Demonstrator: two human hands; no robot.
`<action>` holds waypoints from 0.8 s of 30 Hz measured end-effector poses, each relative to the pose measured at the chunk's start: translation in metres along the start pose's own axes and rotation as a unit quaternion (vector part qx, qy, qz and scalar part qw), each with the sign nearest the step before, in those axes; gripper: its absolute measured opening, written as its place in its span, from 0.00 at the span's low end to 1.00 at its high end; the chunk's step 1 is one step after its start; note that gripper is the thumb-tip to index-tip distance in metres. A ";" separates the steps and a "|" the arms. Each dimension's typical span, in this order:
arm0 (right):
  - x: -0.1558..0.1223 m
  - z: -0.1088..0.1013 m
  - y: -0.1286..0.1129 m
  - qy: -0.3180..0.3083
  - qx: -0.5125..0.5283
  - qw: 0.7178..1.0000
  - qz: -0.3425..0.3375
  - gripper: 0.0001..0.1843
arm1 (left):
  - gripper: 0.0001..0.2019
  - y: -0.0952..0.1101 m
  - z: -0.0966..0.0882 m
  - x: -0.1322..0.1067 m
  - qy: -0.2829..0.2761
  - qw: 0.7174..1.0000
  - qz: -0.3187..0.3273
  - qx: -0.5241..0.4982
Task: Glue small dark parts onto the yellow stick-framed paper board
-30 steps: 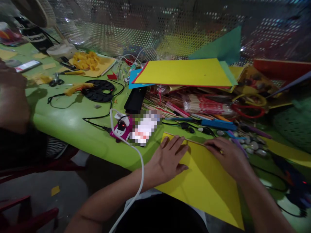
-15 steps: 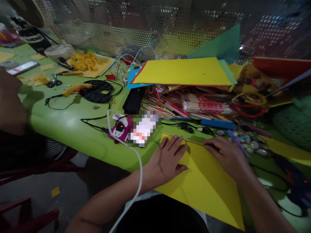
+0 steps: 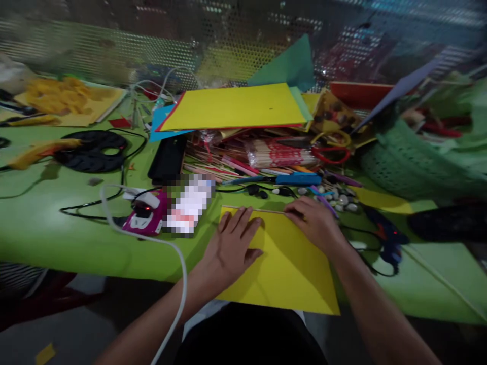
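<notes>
A yellow sheet [image 3: 289, 274] lies on the green table in front of me, with a thin wooden stick [image 3: 266, 210] along its far edge. My left hand [image 3: 232, 243] rests flat on the sheet's left part, fingers stretched out and spread, the fingertips at the stick. At the stick's right part, my right hand [image 3: 314, 220] is closed, thumb and fingers pinching it against the edge. That end of the stick is hidden by the fingers. Right of this hand lies a dark blue glue gun [image 3: 390, 235] with a small red light.
Behind the sheet lie pebbles [image 3: 344, 200], a blue cutter [image 3: 299, 178], bagged sticks [image 3: 281, 153] and red-handled scissors [image 3: 331, 154] beneath or beside stacked coloured sheets [image 3: 232, 109]. A phone [image 3: 190, 205] and magenta power strip [image 3: 152, 220] are left; a white cable [image 3: 183, 284] crosses my left forearm. A green basket [image 3: 411, 157] stands right.
My view has turned to the right, bringing the green basket and glue gun further in. Both hands keep nearly the same places on the sheet and stick.
</notes>
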State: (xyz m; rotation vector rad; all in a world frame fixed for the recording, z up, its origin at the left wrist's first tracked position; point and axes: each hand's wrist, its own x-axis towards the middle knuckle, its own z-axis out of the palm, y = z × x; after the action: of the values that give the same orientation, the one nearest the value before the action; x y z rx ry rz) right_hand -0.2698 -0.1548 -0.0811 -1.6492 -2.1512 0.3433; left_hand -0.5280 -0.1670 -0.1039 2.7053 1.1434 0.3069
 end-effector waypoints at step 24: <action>-0.008 -0.020 0.013 0.099 -0.004 0.994 0.041 0.07 | 0.29 -0.001 -0.003 -0.002 0.017 1.000 0.012 0.015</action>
State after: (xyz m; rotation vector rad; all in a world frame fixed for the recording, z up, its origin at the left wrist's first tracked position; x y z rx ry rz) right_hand -0.2473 -0.1603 -0.0707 -1.7022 -1.9468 0.1865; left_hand -0.5308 -0.1678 -0.1012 2.7512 1.1348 0.3438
